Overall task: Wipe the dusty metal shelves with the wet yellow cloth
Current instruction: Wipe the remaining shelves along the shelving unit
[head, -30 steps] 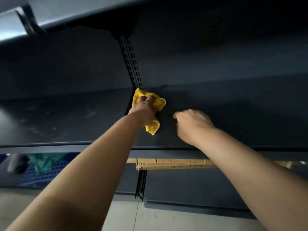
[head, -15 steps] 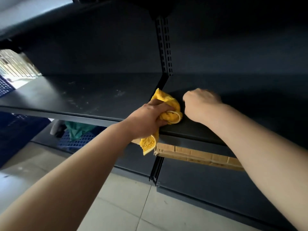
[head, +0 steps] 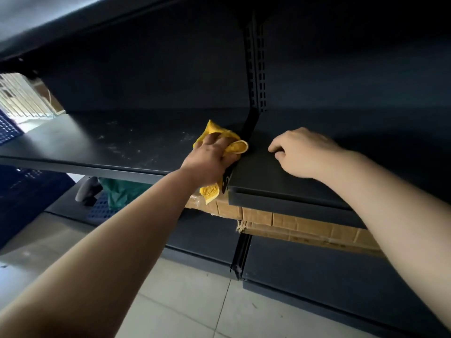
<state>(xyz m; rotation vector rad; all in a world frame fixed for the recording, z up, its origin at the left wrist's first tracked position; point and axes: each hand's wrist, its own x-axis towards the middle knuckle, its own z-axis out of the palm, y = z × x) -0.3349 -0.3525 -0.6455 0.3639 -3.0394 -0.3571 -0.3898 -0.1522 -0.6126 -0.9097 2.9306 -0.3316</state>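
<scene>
Cloth (head: 220, 140), yellow, bunched: your left hand (head: 210, 159) is gripping it with fingers curled round the wad and is pressing it onto the left shelf (head: 109, 142) at that shelf's right end, just beside the black bracket (head: 249, 128); one corner is hanging below the shelf's front edge. Left shelf: pale dusty smears are showing across its dark top. Right hand (head: 302, 152): it is resting on the right shelf (head: 268, 186) near the bracket, fingers curled under, holding nothing. Slotted upright (head: 255, 69): it is rising behind the bracket, between the two shelves. Cardboard (head: 305, 225): it is lying flat under the right shelf. Blue crate (head: 7, 128): it is showing at the far left edge. Tiled floor (head: 183, 301): it is lying below.
</scene>
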